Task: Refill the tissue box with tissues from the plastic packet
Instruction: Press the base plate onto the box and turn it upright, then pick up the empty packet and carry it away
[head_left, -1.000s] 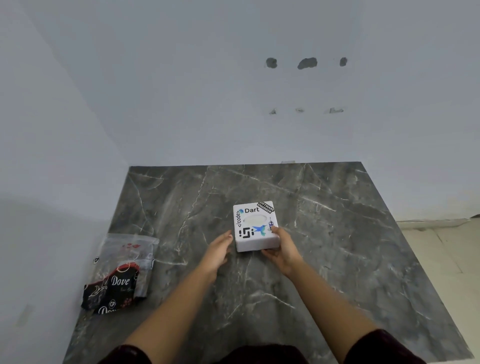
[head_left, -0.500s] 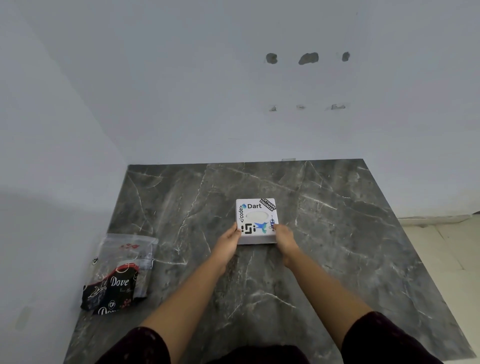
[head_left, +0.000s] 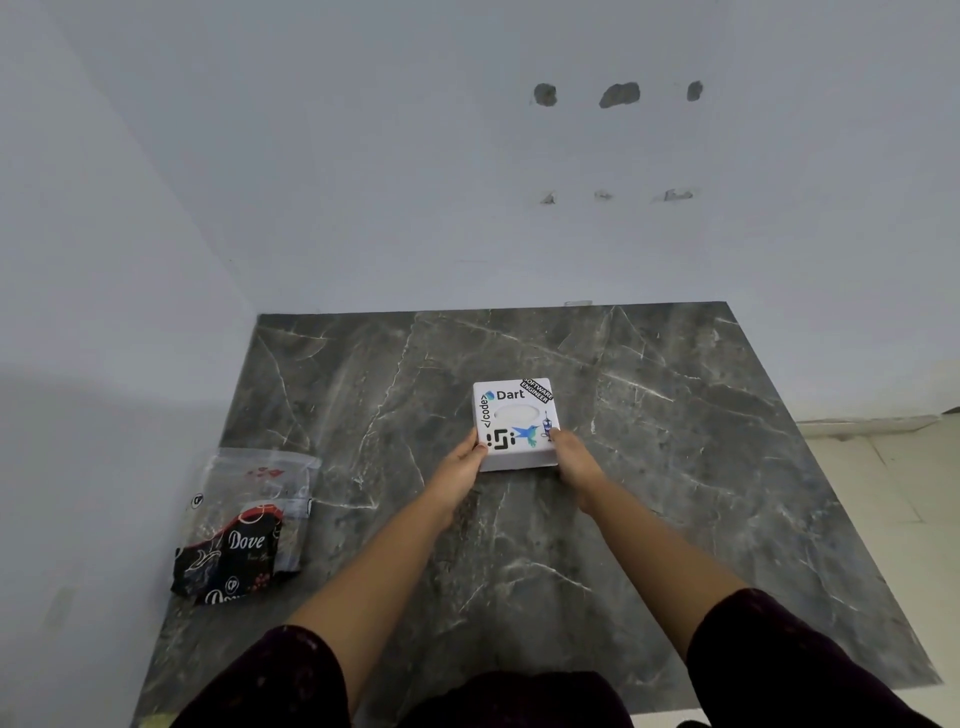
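A white square tissue box (head_left: 514, 422) with stickers and an oval opening on top rests on the dark marble table (head_left: 675, 467), near the middle. My left hand (head_left: 462, 465) grips its near left corner, and my right hand (head_left: 574, 457) grips its near right corner, thumbs on the top face. The plastic packet (head_left: 249, 519), clear with a black and red "Dove" print, lies flat at the table's left edge, well apart from both hands.
White walls close the table at the back and on the left. The table's right edge drops to a light tiled floor (head_left: 893, 478). Bare marble surrounds the box on all sides.
Both hands have closed onto the box's near corners; a second ago the left hand was only beside it. The box has shifted slightly away from me.
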